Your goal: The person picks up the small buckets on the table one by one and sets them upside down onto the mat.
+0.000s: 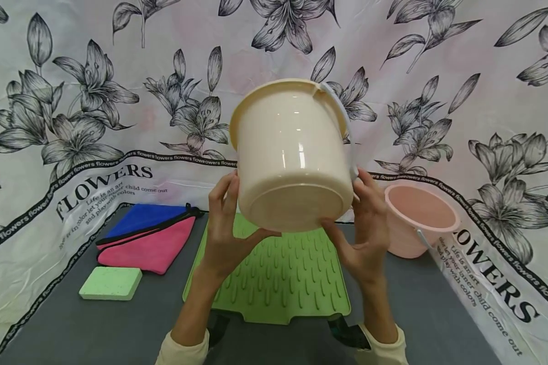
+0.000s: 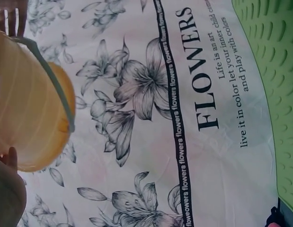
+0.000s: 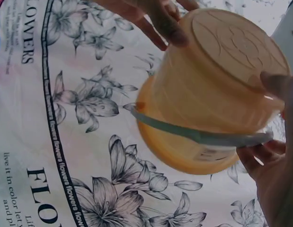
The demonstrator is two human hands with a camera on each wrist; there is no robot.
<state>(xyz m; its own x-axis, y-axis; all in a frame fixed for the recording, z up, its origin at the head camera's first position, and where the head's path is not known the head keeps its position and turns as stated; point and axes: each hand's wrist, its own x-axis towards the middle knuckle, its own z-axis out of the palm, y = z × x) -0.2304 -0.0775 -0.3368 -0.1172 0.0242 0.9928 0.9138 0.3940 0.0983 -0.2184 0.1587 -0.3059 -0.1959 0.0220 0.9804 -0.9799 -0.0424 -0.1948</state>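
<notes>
A cream plastic bucket (image 1: 292,147) is held up in front of me in the head view, tilted so its underside shows. My left hand (image 1: 224,235) grips its left side, fingers up along the wall and thumb at the base's edge. On the other side my right hand (image 1: 364,238) grips it likewise, thumb on the bottom. The bucket's pale handle (image 3: 198,137) lies against the wall in the right wrist view, with right fingers close by its end. A raised pattern shows on the base there. The inside of the bucket is hidden.
A green ridged mat (image 1: 278,284) lies on the grey table below the bucket. Left of it are folded blue and pink cloths (image 1: 148,246) and a light green sponge (image 1: 110,284). A pink bucket (image 1: 408,233) stands at right. Flower-printed sheeting (image 1: 182,182) covers the back.
</notes>
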